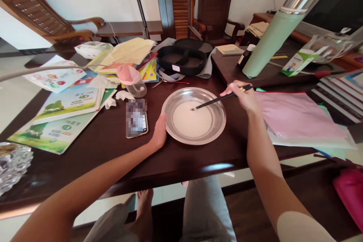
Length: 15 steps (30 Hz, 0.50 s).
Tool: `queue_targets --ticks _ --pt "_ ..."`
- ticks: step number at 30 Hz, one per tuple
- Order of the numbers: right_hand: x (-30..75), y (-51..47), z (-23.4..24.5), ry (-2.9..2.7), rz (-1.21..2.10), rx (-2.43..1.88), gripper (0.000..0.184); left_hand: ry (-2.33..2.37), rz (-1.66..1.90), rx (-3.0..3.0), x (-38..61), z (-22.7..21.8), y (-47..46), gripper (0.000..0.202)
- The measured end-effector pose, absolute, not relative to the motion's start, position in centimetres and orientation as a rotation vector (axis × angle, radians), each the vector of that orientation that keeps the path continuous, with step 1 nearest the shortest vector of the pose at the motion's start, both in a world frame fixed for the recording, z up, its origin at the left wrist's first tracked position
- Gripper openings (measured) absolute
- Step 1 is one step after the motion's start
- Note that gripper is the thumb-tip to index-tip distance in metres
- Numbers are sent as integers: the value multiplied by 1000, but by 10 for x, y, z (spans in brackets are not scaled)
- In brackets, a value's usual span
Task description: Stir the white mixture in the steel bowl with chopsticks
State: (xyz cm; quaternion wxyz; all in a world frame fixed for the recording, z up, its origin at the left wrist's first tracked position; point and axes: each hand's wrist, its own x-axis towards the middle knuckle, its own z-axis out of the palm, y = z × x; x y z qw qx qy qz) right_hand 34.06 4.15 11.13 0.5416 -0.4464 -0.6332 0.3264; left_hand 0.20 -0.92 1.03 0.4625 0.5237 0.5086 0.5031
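1. Front and center on the tabletop (121,166) there's a round metal dish (195,141) with a wide rim, sitting near the front edge. It's got white liquid (190,124) covering the bottom.
2. Right hand (240,94) is up past the dish's right side, fingers closed around a slim black utensil (217,100) with a gold bit near the top. Can't tell if it's one stick or two held together. It slants down to the left, tip over the middle of the dish; can't tell how far into the liquid it goes, if at all.
3. Left hand (159,133) is up against the dish's left rim, fingers straight and close together, not wrapped around anything.
4. Just left of that hand is a phone (136,118) lying flat, screen blurred out. Behind it: crumpled tissue (110,102) and a clear bottle with a pink top (133,81).
5. Farther left is a spread of colorful booklets (65,104), plus a cut-glass dish (17,168) at the edge of view.
6. Behind the metal dish sits an open black case (188,69). Off to the right, a tall green thermos (275,41) and, nearer, a pink sheet (297,115) by the right forearm.
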Motion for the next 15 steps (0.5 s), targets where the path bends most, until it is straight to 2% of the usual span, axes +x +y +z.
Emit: queue_targets --ticks 7,15 --pt "334 39 109 -1595 984 -953 52 1239 1236 1281 2 9 -8 74" --pt "348 42 109 -1470 798 -994 53 1240 1240 1296 2 14 -10 70"
